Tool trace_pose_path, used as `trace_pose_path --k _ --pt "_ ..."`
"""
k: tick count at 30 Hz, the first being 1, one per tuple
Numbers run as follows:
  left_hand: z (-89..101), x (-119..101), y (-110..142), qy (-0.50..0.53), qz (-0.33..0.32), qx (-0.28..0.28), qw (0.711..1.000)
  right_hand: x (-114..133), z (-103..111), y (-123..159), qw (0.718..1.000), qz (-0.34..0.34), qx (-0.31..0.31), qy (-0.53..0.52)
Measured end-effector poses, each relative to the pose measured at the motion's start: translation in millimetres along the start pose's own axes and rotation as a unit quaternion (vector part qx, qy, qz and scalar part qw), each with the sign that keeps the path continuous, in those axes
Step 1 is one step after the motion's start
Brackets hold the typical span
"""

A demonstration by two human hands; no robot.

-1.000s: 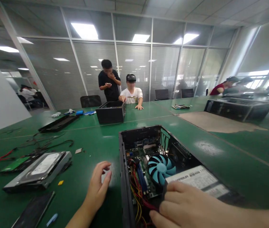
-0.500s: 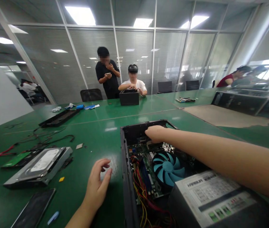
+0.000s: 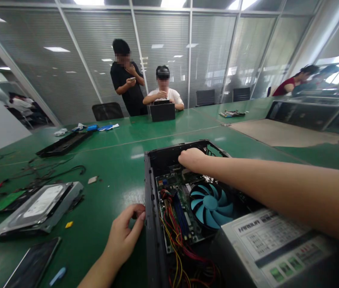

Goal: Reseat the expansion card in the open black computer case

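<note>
An open computer case (image 3: 150, 192) lies in front of me, with a motherboard (image 3: 172, 182), a blue-bladed fan (image 3: 210, 202) and a silver power supply (image 3: 265, 240) inside. My right hand (image 3: 192, 160) reaches over the case, closed, near its far inner wall. Its fingers point down and away, and whatever they grip is hidden. My left hand (image 3: 127, 230) is beside the left wall, fingers curved and thumb apart from them. Its fingertips touch or nearly touch the outside of that wall. Red and yellow cables (image 3: 172, 236) hang along the case's left inside.
Left on the green table (image 3: 121, 160) are a hard drive (image 3: 40, 206), loose cables (image 3: 52, 172), a phone (image 3: 33, 264), a yellow piece (image 3: 69, 225) and a black panel (image 3: 64, 144). Across it, a person (image 3: 163, 94) works at a dark box (image 3: 162, 112); another stands. Cardboard (image 3: 280, 134) lies right.
My left hand has moved right, up to the case's left wall. My right hand stays at the far inner wall, still closed. The view has tipped down slightly.
</note>
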State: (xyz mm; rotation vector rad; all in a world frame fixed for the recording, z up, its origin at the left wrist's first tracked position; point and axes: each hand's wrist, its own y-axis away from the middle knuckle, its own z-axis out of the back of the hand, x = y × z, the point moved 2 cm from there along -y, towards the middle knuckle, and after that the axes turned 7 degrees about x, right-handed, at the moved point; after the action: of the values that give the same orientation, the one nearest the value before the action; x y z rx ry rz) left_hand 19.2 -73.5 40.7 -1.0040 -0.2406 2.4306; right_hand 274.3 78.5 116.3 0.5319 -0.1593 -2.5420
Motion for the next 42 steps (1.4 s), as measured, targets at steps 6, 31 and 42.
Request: trace_pose_path --k 6,31,42 --pt "-1.7 -12.2 9.3 -0.026 -0.094 -0.083 0.992 6.5 2.8 2.2 1.0 -0.013 -0.01 0.018" --pt "-5.7 -13.4 12.4 -0.035 -0.106 -0.054 0.992 -40.5 18.3 27.5 0.961 0.174 -0.005 -0.213" --pt "-6.4 -12.4 10.1 -0.043 -0.118 -0.049 0.991 -42.3 23.7 20.3 0.995 0.015 -0.09 -0.037"
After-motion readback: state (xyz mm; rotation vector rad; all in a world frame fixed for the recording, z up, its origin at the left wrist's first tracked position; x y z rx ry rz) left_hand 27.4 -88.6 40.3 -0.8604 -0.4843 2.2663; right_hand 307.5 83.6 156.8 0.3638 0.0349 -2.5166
